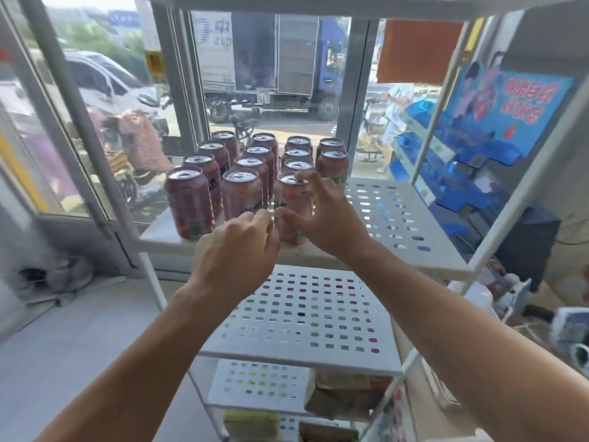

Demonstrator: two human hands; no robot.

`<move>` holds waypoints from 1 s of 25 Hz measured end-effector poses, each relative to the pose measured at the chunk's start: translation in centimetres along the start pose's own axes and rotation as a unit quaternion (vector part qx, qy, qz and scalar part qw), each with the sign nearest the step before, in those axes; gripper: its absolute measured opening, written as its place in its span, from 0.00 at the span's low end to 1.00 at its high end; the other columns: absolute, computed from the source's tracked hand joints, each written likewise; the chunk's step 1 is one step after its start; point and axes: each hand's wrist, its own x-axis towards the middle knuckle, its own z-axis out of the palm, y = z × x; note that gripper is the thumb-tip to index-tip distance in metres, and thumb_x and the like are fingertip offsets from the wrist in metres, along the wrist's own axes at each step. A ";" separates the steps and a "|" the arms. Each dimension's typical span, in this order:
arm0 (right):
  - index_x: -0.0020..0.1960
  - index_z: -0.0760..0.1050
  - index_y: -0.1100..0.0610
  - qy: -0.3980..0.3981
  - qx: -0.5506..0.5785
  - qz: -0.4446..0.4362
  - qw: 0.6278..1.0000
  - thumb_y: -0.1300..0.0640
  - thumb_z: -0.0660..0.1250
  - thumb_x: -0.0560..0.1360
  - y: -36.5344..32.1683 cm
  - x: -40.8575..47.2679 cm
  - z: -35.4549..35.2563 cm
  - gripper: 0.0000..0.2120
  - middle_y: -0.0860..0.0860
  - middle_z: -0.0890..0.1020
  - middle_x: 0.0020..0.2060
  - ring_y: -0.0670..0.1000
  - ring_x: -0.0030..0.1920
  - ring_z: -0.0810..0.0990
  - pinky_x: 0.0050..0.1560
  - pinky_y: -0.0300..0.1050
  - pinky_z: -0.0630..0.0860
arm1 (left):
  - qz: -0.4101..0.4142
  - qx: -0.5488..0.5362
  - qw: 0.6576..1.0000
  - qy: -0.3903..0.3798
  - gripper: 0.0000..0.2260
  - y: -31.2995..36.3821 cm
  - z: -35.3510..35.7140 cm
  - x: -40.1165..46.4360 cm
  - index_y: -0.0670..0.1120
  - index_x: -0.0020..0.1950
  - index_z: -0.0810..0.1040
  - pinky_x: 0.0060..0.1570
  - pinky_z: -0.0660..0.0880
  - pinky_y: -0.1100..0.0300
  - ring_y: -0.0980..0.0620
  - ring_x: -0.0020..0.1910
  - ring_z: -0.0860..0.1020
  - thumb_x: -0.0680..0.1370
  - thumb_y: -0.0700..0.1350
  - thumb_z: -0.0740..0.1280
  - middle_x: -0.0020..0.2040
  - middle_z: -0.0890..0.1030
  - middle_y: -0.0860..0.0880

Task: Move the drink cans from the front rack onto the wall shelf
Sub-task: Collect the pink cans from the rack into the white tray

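Note:
Several red drink cans stand in rows on the left half of a white perforated rack shelf (398, 212). My right hand (328, 215) wraps the front right can (294, 199), thumb on its left side and fingertips at its top rim. My left hand (236, 250) is just in front of the middle front can (242, 193), fingers loosely curled near its base and holding nothing. The front left can (189, 202) stands untouched. No wall shelf is identifiable in this view.
The rack's white posts (497, 224) rise on both sides. A lower perforated shelf (302, 314) sits under my arms, with boxes (344, 393) further down. A glass window (105, 100) is behind the cans. Blue display racks (446, 173) stand at the right.

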 end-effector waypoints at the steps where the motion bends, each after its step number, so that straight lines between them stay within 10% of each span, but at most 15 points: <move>1: 0.66 0.65 0.51 0.006 0.018 0.010 1.000 0.32 0.68 0.67 0.0 0.0 0.6 0.36 0.57 0.78 0.56 0.58 0.54 0.79 0.52 0.53 0.78 | 0.002 0.001 1.000 0.002 0.11 -0.3 0.0 -0.1 0.48 0.46 0.73 0.34 0.65 0.57 0.51 0.34 0.71 0.81 0.52 0.57 0.40 0.78 0.52; 8: 0.60 0.67 0.43 0.122 0.090 0.095 0.984 0.50 0.77 0.68 0.0 -4.5 -2.3 0.27 0.36 0.80 0.44 0.33 0.43 0.78 0.43 0.31 0.72 | 0.076 -0.031 0.996 -0.029 0.11 0.9 1.1 -0.2 0.47 0.51 0.75 0.35 0.73 0.53 0.48 0.47 0.77 0.80 0.51 0.56 0.47 0.78 0.50; 16: 0.64 0.67 0.39 0.202 0.013 0.254 0.946 0.38 0.73 0.66 2.1 -20.5 -10.5 0.30 0.40 0.79 0.52 0.40 0.50 0.80 0.51 0.42 0.78 | 0.283 -0.098 0.950 -0.093 0.12 10.1 6.5 -2.6 0.44 0.54 0.77 0.38 0.77 0.50 0.41 0.47 0.78 0.78 0.49 0.60 0.49 0.81 0.44; 25: 0.64 0.67 0.46 0.272 -0.030 0.589 0.760 0.49 0.76 0.70 7.0 -42.4 -11.2 0.27 0.47 0.78 0.50 0.52 0.51 0.78 0.50 0.43 0.74 | 0.470 -0.127 0.835 -0.257 0.21 22.8 13.5 -12.5 0.47 0.61 0.75 0.51 0.76 0.46 0.43 0.56 0.76 0.78 0.55 0.50 0.57 0.79 0.47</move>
